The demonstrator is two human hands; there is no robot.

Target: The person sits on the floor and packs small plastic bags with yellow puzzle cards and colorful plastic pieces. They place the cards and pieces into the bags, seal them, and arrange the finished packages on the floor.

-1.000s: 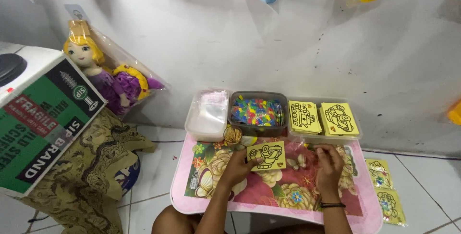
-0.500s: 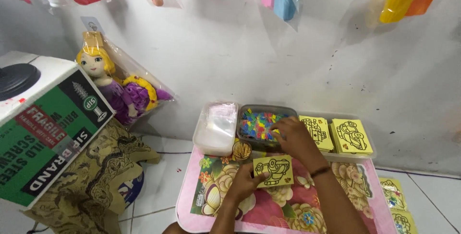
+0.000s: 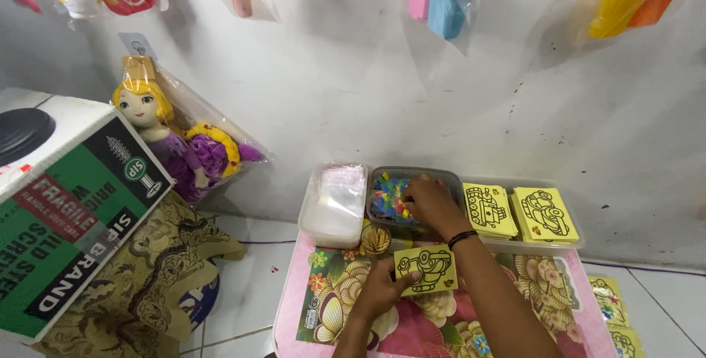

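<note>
A scuffed white wall (image 3: 331, 86) hung with bagged toys backs a low pink floral table (image 3: 294, 306). Taking the grey tub (image 3: 412, 203) of coloured bits as landmark: left of it sits a clear tub of plastic bags (image 3: 334, 203). Just below it the left hand (image 3: 379, 292) pinches a yellow card (image 3: 425, 268) with a line drawing. The right hand (image 3: 434, 205) is inside the tub, fingers curled — on what, I cannot tell. To its right — two card stacks (image 3: 515, 211). Seemingly picking colours; next calls for a fine pinch.

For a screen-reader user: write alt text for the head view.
The right hand reaches into a tub of colourful pieces while the left hand holds a yellow picture card over a floral tray.
</note>
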